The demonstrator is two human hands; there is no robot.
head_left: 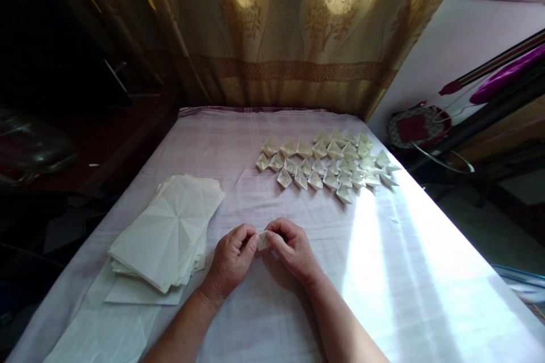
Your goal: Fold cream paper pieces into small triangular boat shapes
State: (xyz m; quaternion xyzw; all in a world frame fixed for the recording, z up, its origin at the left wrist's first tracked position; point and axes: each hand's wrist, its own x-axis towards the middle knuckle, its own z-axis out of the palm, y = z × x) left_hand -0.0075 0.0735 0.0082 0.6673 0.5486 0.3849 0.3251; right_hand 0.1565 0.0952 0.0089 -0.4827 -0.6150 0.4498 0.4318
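Note:
Between my two hands is a small piece of folded white paper (263, 240), mostly covered by the fingers. My left hand (234, 255) pinches its left edge between thumb and forefinger. On the opposite edge, my right hand (293, 249) grips it with the thumb on top. To the left lies a stack of creased paper sheets (174, 227), the top one marked with fold lines that meet at its centre. Beyond my right hand, several folded paper boats (315, 165) stand in uneven rows.
A pale checked cloth (221, 142) covers the work surface. Patterned gold curtains (281, 28) hang behind it. At the right, a bag (419, 125) sits low beside the edge, and a dark red table (145, 130) stands at the left. Sunlight streaks the cloth's right side.

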